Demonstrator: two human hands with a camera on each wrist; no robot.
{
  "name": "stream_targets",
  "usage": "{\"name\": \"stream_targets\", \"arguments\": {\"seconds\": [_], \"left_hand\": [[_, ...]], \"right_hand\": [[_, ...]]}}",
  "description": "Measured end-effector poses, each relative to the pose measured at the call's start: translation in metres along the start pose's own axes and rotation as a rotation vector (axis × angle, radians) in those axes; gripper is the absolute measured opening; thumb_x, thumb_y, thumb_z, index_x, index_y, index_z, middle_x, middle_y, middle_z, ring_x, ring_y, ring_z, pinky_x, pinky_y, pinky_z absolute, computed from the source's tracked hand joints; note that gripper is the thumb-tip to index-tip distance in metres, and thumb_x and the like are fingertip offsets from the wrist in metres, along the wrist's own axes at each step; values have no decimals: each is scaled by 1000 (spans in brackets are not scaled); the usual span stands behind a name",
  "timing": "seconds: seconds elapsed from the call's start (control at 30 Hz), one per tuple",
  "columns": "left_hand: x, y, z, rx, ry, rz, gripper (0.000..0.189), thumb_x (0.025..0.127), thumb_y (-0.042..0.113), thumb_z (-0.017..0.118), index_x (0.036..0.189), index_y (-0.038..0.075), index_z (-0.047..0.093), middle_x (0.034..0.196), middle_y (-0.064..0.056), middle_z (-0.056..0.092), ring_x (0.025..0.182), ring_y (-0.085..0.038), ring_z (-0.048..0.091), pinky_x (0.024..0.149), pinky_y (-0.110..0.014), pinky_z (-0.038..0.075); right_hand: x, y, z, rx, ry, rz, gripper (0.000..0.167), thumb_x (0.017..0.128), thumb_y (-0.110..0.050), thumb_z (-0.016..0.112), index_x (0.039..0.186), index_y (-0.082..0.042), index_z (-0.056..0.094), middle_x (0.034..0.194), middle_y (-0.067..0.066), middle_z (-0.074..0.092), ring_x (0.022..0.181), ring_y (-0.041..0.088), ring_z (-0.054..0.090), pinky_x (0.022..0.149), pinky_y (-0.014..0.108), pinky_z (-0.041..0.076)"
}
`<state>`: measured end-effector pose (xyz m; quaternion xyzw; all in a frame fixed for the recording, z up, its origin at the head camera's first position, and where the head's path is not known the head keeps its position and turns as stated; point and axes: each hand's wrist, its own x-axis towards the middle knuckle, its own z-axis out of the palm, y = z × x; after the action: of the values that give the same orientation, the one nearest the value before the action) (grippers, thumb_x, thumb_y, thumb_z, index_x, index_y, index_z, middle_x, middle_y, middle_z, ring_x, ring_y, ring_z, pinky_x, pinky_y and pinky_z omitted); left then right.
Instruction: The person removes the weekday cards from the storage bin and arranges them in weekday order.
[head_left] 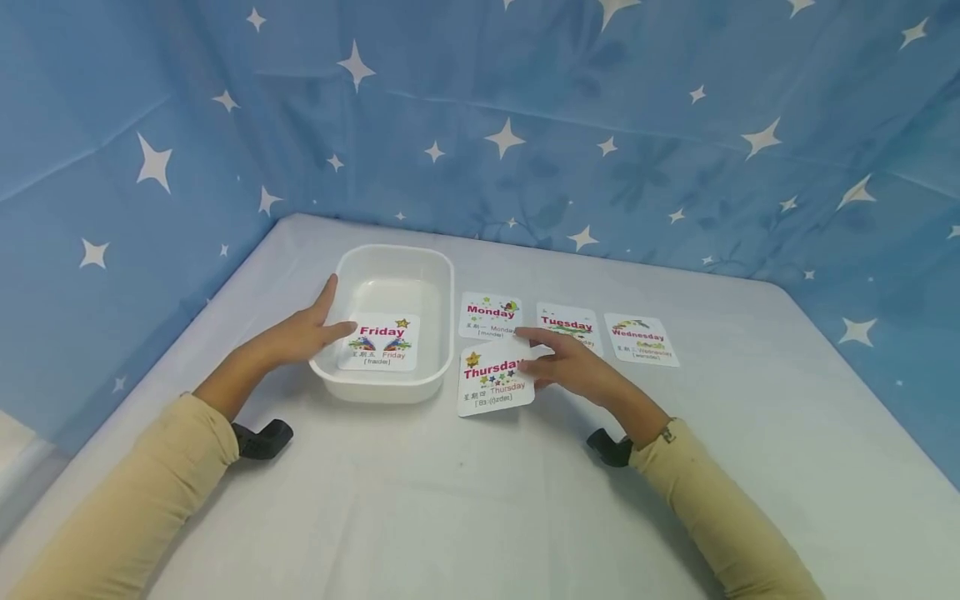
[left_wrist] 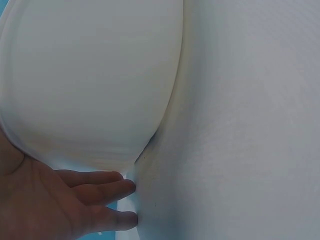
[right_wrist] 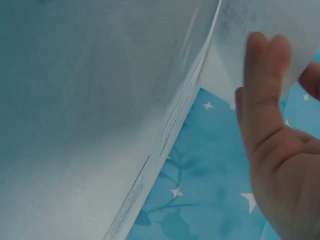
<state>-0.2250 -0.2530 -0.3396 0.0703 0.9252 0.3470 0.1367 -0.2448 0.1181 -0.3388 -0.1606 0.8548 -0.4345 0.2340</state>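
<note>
My left hand (head_left: 303, 331) holds the left wall of a white plastic tray (head_left: 448, 333), its thumb over the rim and its fingers along the outside. The fingers look fairly straight against the outer wall in the left wrist view. Inside the tray lies a Friday card (head_left: 379, 357), close to the thumb tip. My right hand (head_left: 577, 367) pinches a Thursday card (head_left: 491, 389) by its right edge, tilted above the table just below the Monday card (head_left: 487, 310). Behind this hand, the Tuesday card (head_left: 564, 317) is partly covered.
A Wednesday card (head_left: 642, 350) lies right of the Tuesday card, completing a row on the white table (head_left: 420, 517). Blue cloth (head_left: 465, 108) with white stars hangs behind and at the sides. Black camera mounts (head_left: 262, 439) are on both wrists.
</note>
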Motion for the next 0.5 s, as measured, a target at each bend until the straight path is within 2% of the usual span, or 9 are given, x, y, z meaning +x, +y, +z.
{"name": "stream_targets", "arguments": {"seconds": [0.1, 0.27, 0.37, 0.5], "left_hand": [[0, 1, -1, -7, 1, 0, 85, 96, 37, 40, 139, 8, -28, 149, -22, -17, 137, -44, -1, 107, -57, 11], [1, 3, -1, -12, -4, 2, 86, 96, 36, 40, 139, 7, -27, 149, -23, -16, 137, -45, 0, 107, -57, 12], [0, 2, -1, -1, -2, 1, 87, 96, 37, 41, 139, 6, -27, 148, -25, -15, 136, -45, 0, 106, -58, 12], [0, 1, -1, 1, 3, 0, 86, 96, 37, 40, 139, 6, -27, 149, -24, -16, 136, -45, 0, 107, -57, 11]], "right_hand": [[-1, -1, 2, -146, -30, 19, 70, 83, -27, 66, 143, -14, 31, 113, 9, 59, 82, 17, 61, 74, 31, 48], [-4, -1, 8, -449, -31, -6, 82, 77, -36, 71, 143, -8, 30, 117, 10, 50, 84, 17, 52, 70, 28, 43], [-4, -2, 12, -525, -30, -13, 83, 77, -37, 71, 142, -5, 31, 114, 12, 49, 85, 18, 49, 71, 28, 41], [-4, -5, 14, -554, -32, -7, 82, 77, -36, 71, 142, -4, 31, 111, 12, 49, 86, 18, 48, 73, 30, 40]]}}
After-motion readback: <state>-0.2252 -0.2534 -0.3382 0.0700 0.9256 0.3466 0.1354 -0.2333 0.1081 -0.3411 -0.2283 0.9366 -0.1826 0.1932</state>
